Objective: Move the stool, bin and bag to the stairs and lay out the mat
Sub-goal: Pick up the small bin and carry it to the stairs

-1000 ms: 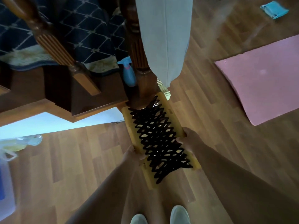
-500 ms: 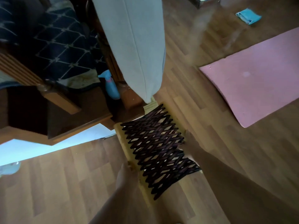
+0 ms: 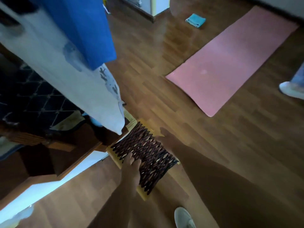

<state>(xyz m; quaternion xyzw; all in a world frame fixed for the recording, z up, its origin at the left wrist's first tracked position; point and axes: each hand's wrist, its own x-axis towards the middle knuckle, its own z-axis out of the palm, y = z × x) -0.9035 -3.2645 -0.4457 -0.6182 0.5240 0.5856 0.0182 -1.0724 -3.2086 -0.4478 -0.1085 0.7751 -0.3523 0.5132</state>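
Left hand (image 3: 131,163): shifted onto the woven seat, fingers curled over the stool (image 3: 144,155).
Right hand (image 3: 166,137): on the far edge; grip unclear.
Stool: at the stair base (image 3: 54,158).
Mat (image 3: 230,61): flat beyond.

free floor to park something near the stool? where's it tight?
Bare floor lies between the stool and the pink mat, and between the mat and the blue cloth. Another patch sits near the white shoe, below the left hand. Tight: the stool's far end, against the stair post under the hanging bag.
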